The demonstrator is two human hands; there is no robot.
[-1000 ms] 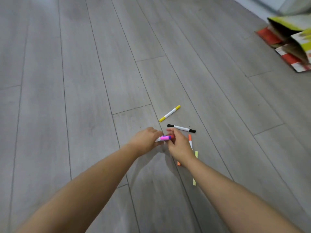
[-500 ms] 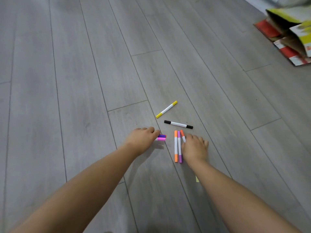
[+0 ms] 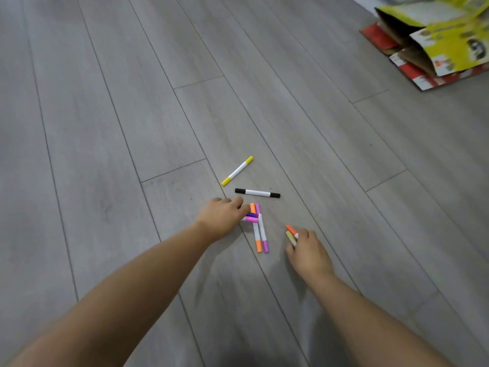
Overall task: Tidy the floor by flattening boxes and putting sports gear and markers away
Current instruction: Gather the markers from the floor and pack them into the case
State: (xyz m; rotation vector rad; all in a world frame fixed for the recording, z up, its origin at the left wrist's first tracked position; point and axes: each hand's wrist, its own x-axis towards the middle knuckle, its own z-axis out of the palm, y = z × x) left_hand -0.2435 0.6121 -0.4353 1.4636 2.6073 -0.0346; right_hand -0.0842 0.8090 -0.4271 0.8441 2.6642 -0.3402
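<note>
Grey floor (image 3: 111, 133) is being cleared: purple-pink markers (image 3: 250, 217) are gripped by the left hand (image 3: 221, 217), orange-green markers (image 3: 291, 233) pinched by the right hand (image 3: 308, 254); the black marker (image 3: 257, 193) is probably collected next.

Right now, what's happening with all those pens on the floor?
A person is gathering markers off the grey floor. The left hand holds a pink marker and a dark purple marker; the right hand grips a red-orange marker and a pale green marker. An orange marker and a light purple marker lie side by side between the hands. A yellow marker and a black marker lie further off, untouched.
</note>
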